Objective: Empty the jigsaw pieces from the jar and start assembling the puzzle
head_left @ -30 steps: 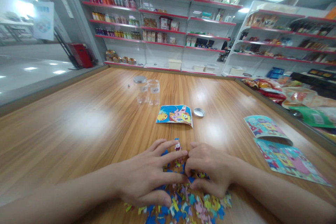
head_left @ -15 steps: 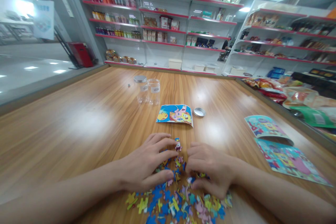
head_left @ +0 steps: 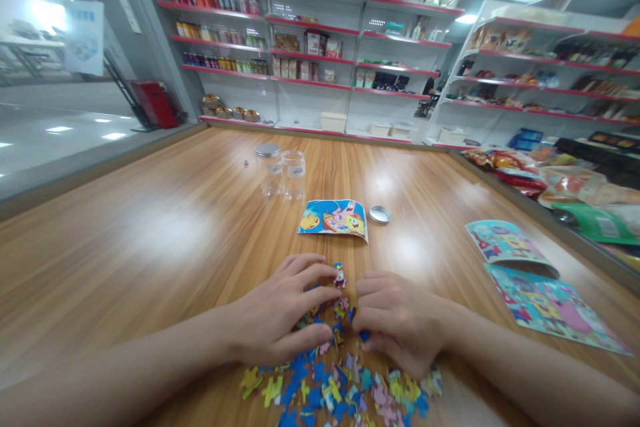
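Observation:
Loose jigsaw puzzle pieces (head_left: 300, 368) in blue, yellow and pink lie heaped in front of me. My left hand (head_left: 280, 310) rests over the left part of the heap, its fingers spread. Near its fingertips are some joined jigsaw pieces (head_left: 340, 277), at the heap's far end. On the right, my right hand (head_left: 400, 320) is closed, thumb and fingers drawn together at a blue puzzle piece (head_left: 364, 335). The fingers partly cover that piece. Beyond both hands lies a curled cartoon picture sheet (head_left: 335, 219).
Two clear jars stand farther back, one lidded (head_left: 270, 173) and one uncapped (head_left: 293, 177). A metal lid (head_left: 381, 214) lies beside the picture sheet. Two more picture sheets (head_left: 513, 247) lie at the right. Bagged goods (head_left: 575, 187) border the table; stocked shelves (head_left: 313, 53) stand behind.
My right thumb and fingers have drawn together, and a blue piece now shows at their tips. The left hand stays almost still.

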The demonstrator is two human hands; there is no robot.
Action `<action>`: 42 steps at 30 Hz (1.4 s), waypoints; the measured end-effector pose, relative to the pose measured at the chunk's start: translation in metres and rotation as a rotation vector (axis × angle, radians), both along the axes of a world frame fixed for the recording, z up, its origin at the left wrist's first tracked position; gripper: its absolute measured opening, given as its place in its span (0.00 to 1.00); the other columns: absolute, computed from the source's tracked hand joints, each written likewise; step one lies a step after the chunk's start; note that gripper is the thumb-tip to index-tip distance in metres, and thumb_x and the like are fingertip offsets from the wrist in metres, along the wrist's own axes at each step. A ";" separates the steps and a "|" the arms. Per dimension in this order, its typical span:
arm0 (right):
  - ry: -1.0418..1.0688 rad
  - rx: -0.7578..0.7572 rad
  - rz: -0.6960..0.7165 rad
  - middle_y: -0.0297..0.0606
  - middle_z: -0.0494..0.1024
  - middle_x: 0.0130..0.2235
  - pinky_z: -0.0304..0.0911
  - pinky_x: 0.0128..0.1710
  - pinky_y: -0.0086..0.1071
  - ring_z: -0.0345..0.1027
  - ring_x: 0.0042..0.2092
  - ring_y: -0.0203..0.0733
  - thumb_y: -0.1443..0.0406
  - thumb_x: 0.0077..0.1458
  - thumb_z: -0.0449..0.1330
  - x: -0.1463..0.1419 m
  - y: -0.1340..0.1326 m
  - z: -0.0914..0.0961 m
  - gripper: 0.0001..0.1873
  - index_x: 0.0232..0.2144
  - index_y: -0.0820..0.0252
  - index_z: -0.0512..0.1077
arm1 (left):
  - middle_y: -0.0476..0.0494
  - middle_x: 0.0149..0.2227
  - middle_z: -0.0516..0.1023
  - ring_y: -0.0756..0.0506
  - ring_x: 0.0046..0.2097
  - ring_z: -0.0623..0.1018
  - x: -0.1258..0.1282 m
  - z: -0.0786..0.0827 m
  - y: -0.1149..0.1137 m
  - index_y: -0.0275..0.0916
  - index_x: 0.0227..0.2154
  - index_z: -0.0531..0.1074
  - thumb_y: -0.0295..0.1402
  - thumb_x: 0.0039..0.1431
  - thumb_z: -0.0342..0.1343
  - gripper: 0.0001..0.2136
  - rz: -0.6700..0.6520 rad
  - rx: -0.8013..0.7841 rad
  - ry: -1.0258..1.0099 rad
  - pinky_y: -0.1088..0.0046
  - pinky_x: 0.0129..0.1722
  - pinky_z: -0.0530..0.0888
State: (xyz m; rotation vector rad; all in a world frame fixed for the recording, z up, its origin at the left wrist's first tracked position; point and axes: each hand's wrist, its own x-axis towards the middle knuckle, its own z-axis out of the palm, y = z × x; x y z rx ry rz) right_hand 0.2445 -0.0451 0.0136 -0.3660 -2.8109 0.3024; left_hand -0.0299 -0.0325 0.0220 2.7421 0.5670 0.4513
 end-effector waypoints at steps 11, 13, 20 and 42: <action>0.130 -0.278 0.009 0.39 0.74 0.35 0.62 0.42 0.39 0.65 0.39 0.44 0.70 0.47 0.59 -0.003 -0.002 0.001 0.09 0.34 0.59 0.68 | 0.36 0.62 0.67 0.33 0.64 0.62 0.001 -0.001 0.000 0.41 0.58 0.68 0.46 0.67 0.53 0.21 -0.003 0.010 0.008 0.47 0.65 0.63; 0.210 -0.374 0.015 0.38 0.74 0.33 0.64 0.42 0.39 0.65 0.38 0.42 0.70 0.48 0.59 -0.004 -0.002 -0.001 0.06 0.32 0.58 0.68 | 0.36 0.62 0.68 0.33 0.64 0.63 0.000 -0.002 0.000 0.42 0.58 0.68 0.46 0.66 0.53 0.22 -0.005 0.011 -0.001 0.47 0.64 0.63; 0.474 -0.437 -0.594 0.37 0.76 0.33 0.65 0.35 0.33 0.68 0.35 0.38 0.65 0.58 0.64 0.000 0.013 -0.007 0.04 0.33 0.60 0.75 | 0.38 0.61 0.70 0.33 0.63 0.64 0.000 -0.001 0.000 0.43 0.59 0.68 0.46 0.67 0.53 0.22 -0.012 0.015 -0.015 0.47 0.64 0.64; 0.351 -0.216 -0.633 0.38 0.78 0.35 0.65 0.38 0.35 0.68 0.38 0.41 0.65 0.63 0.62 0.000 0.022 -0.012 0.04 0.36 0.58 0.77 | 0.39 0.63 0.69 0.32 0.64 0.64 0.002 -0.003 0.000 0.43 0.63 0.65 0.45 0.67 0.53 0.25 -0.014 0.045 -0.007 0.47 0.64 0.64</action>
